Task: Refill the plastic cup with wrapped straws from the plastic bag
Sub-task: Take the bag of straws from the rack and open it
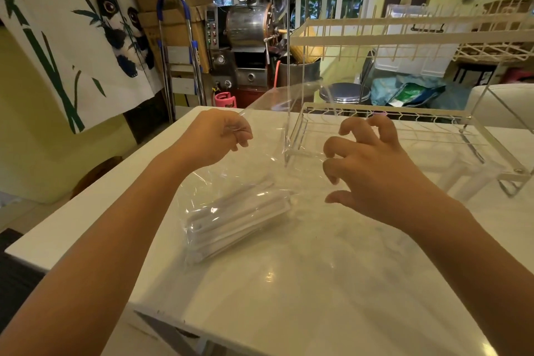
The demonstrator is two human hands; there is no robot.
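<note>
A clear plastic bag lies on the white table, its mouth lifted toward the far side. A bundle of wrapped white straws lies inside it, at its near end. My left hand pinches the bag's upper left edge with curled fingers. My right hand hovers to the right of the bag's mouth, its fingers spread and bent like claws; whether they touch the film I cannot tell. No plastic cup shows in view.
A white wire dish rack with clear acrylic sides stands on the table just beyond my right hand. Past the table's far edge are a metal stool, a coffee roaster and a folded ladder.
</note>
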